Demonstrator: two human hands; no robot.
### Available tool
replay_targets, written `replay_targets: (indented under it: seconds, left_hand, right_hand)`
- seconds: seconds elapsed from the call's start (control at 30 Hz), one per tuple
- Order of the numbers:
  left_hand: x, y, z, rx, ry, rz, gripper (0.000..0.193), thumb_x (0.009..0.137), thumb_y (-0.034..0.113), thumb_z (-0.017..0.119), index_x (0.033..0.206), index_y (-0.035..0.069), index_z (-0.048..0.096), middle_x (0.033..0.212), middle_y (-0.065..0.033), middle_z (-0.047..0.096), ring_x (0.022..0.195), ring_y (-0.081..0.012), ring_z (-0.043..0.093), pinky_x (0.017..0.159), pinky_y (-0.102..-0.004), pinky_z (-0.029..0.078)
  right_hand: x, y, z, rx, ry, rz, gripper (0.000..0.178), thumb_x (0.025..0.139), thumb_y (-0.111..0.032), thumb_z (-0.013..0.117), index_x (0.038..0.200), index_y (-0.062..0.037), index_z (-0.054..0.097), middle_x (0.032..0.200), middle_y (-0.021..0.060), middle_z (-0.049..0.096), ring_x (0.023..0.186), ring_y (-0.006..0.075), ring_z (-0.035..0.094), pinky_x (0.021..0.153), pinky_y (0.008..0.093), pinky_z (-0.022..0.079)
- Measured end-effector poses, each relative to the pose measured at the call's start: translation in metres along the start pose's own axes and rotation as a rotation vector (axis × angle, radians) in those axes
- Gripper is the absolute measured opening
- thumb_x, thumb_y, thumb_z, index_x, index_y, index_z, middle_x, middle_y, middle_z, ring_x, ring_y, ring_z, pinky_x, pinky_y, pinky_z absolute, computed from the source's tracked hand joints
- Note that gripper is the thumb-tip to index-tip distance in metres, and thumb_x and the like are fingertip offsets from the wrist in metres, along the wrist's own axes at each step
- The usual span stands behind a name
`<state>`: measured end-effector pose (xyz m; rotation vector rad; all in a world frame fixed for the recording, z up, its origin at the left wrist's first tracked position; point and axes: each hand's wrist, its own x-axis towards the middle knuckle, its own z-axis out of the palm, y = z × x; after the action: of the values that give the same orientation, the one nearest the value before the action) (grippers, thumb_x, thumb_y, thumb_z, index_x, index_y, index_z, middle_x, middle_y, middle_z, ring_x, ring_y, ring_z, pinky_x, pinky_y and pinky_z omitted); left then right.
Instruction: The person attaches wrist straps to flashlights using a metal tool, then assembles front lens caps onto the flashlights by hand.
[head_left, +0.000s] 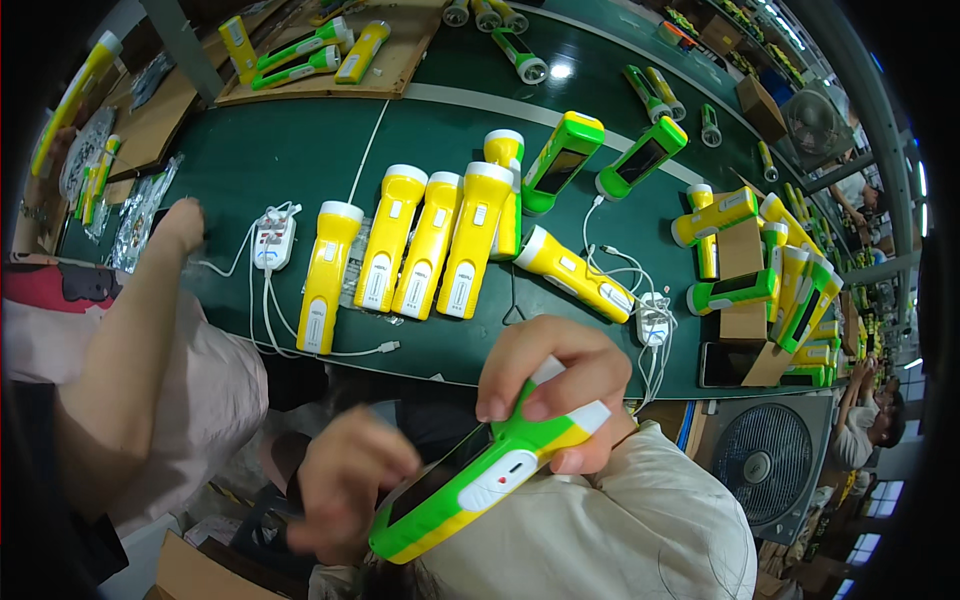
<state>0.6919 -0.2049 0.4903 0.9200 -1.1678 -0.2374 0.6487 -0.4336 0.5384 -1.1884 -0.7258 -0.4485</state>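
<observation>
Close in front of me, my right hand (560, 385) grips a green and yellow flashlight (470, 490) by its head end. The flashlight is tilted, its body running down to the left. A white oval side piece with a small port faces up, and a dark panel shows along the body. Beside that panel is my left hand (355, 480), smeared by motion, so its finger state is unclear. A thin dark line runs near its fingertips; I cannot make out what it is. On the green table (240, 130) ahead, several yellow flashlights (390, 240) lie side by side.
Two white charging hubs (274, 240) with cables lie on the table. More flashlights are heaped around a cardboard box (740, 255) at the right, above a grey fan (765, 465). A co-worker's arm (130, 350) reaches in at the left. A tray of flashlights (400, 65) stands at the back.
</observation>
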Motion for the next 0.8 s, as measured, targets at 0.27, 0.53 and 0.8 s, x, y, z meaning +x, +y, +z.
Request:
replay_targets:
  seconds: [0.27,0.53,0.8]
  left_hand:
    - [0.009,-0.016,0.039,-0.866,0.265,-0.636,0.092,0.070,0.011,0.080,0.142,0.003,0.023,0.127,-0.0078,0.048,0.120,-0.0184,0.046,0.099,-0.0317,0.038]
    - [0.009,-0.005,0.018,-0.693,0.402,-0.244,0.070,0.062,-0.004,0.077,0.112,0.014,0.031,0.099,-0.0216,0.051,0.091,-0.0412,0.061,0.078,-0.0481,0.055]
    - [0.001,-0.002,0.007,-0.012,0.424,0.106,0.057,0.059,-0.007,0.077,0.103,0.012,0.046,0.102,-0.0130,0.050,0.095,-0.0312,0.061,0.082,-0.0413,0.054]
  right_hand:
    - [0.008,0.037,0.004,-0.069,-0.364,0.054,0.041,0.087,-0.044,0.057,0.099,-0.0057,0.065,0.104,0.0197,0.062,0.107,0.0395,0.052,0.086,0.0450,0.044]
    - [-0.024,0.033,-0.015,-1.303,0.010,0.477,0.046,0.074,-0.016,0.073,0.116,-0.0063,0.057,0.116,0.0132,0.056,0.108,0.0306,0.052,0.091,0.0390,0.040]
    - [-0.069,0.047,-0.034,-1.424,-0.012,0.616,0.054,0.074,-0.001,0.067,0.126,-0.0061,0.052,0.108,0.0113,0.059,0.104,0.0296,0.053,0.091,0.0372,0.041]
